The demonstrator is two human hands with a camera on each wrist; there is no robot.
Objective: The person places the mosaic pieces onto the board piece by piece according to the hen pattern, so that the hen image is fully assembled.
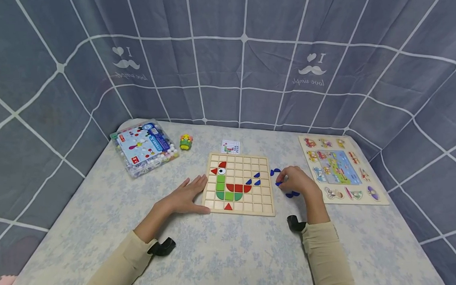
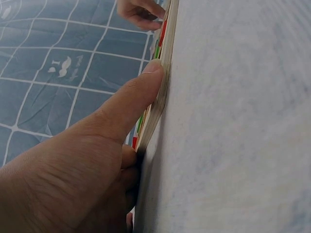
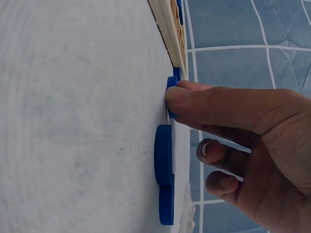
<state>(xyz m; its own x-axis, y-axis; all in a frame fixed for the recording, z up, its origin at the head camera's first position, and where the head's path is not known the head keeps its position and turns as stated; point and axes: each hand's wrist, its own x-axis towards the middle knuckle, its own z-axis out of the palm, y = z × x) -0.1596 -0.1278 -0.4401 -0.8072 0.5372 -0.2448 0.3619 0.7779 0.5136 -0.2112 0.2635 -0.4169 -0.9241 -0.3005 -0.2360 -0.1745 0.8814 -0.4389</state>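
Observation:
A square wooden grid board (image 1: 260, 199) lies in the middle of the table. On it a bird shape is laid out in red, green and blue pieces, with a round white eye (image 1: 221, 171). My left hand (image 1: 184, 197) rests at the board's left side, fingers spread and fairly straight, thumb against the near corner. To the right of the board, my right hand (image 1: 297, 180) pinches a blue piece (image 3: 171, 81) between thumb and forefinger, low over the tabletop. Two more blue pieces (image 3: 164, 155) lie beside that hand, and others (image 1: 274, 171) sit close to the board's right edge.
A small picture card (image 1: 230, 146) lies behind the board. A toy figure (image 1: 186, 142) and a clear box of beads (image 1: 145, 146) stand back left. At the right is a wooden picture puzzle (image 1: 338, 169). A grey checked curtain (image 1: 223, 62) surrounds the table.

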